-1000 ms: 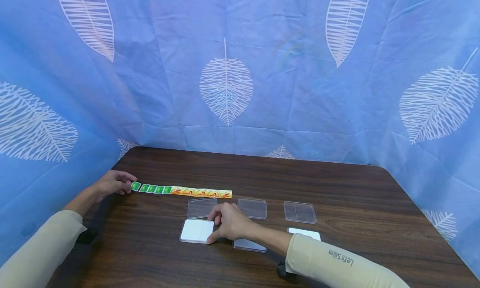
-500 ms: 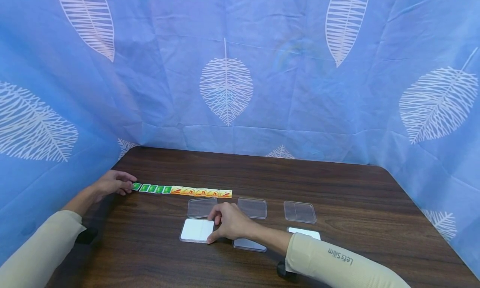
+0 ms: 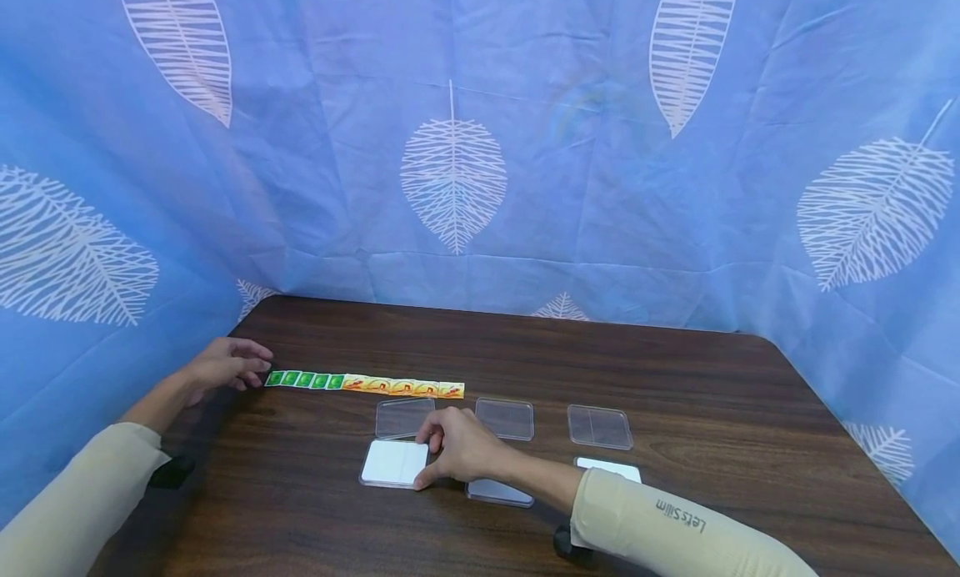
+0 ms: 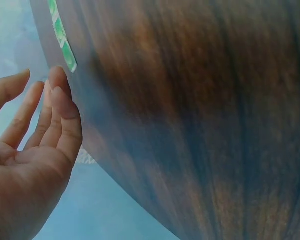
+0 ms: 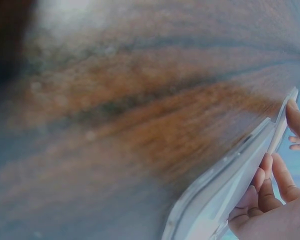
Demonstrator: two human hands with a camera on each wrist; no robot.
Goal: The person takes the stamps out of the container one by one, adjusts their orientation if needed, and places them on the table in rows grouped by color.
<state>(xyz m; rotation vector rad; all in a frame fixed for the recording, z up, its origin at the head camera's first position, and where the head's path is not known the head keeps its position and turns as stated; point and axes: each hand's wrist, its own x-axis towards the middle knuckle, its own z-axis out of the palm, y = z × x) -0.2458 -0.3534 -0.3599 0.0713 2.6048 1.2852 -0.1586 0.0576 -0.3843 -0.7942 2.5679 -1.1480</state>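
A row of small square cards lies across the table's left half: green cards (image 3: 305,379) at the left end, orange and yellow cards (image 3: 402,387) to the right. My left hand (image 3: 223,364) is just left of the end green card, fingers loosely extended and holding nothing. In the left wrist view the fingertips of that left hand (image 4: 42,135) stand beside the green strip's end. With thumb and fingers my right hand (image 3: 468,444) grips the right edge of a flat clear case (image 3: 393,462) with a white inside, resting on the table.
Three clear lids (image 3: 405,417) lie in a line behind the cases. A second case (image 3: 498,492) is partly under my right wrist. A third case (image 3: 609,469) sits right of it, partly behind the sleeve. A blue curtain (image 3: 562,185) surrounds the brown table (image 3: 675,377).
The leftmost green card has moved right, closing the gap to its row. My left hand has let go of it and drawn slightly left. The right hand stays put.
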